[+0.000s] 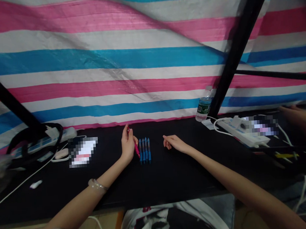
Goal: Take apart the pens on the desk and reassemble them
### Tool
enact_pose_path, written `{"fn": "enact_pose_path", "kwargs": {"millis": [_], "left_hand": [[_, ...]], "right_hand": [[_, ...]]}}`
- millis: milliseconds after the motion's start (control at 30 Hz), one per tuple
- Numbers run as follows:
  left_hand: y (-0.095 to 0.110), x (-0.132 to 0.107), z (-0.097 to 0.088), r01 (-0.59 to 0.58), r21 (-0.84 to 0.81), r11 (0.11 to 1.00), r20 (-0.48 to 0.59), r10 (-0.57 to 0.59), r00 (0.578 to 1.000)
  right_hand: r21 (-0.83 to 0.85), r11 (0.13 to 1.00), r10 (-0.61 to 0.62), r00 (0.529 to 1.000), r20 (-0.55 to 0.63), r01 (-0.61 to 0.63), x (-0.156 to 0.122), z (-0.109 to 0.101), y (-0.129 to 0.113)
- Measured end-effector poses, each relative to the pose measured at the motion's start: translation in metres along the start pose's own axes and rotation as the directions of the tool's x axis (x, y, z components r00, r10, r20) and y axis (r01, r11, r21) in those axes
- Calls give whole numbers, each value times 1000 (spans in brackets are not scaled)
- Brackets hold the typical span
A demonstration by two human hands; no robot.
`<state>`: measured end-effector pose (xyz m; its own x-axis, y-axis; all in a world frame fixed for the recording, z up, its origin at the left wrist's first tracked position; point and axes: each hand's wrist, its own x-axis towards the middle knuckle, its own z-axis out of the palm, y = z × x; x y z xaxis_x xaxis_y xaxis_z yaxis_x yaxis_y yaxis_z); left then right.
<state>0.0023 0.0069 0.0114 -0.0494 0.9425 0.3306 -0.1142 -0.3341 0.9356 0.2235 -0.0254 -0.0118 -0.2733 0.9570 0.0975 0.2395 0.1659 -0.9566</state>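
My left hand (128,143) is closed around a pink pen (136,149), which slants down out of the fingers; a bit of red also shows by the fingertips, and the palm side is partly hidden. Just right of it, several blue pens (145,150) lie side by side in a neat row on the black table (157,180). Right of that row, apart from it, rests my right hand (176,143), its fingers curled in and the thumb against them, with nothing seen in it.
At the left are a phone (83,151), a power strip (66,135), a white cable and a small white object (36,184). A water bottle (204,104) and another power strip (243,131) stand to the right. Another person's hand (300,119) shows at the far right.
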Motion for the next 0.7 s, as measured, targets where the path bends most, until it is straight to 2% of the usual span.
{"fn": "enact_pose_path", "kwargs": {"millis": [300, 533, 700], "left_hand": [[5, -4, 2, 11, 43, 999, 80, -14, 997], [7, -5, 3, 18, 52, 998, 95, -23, 995], [7, -6, 5, -14, 79, 997, 147, 3, 989]], "right_hand": [[-12, 1000, 5, 1000, -1, -5, 1, 0, 1], [-28, 1000, 3, 1000, 1, -3, 0, 0, 0], [-17, 1000, 2, 1000, -1, -2, -1, 0, -2]]}}
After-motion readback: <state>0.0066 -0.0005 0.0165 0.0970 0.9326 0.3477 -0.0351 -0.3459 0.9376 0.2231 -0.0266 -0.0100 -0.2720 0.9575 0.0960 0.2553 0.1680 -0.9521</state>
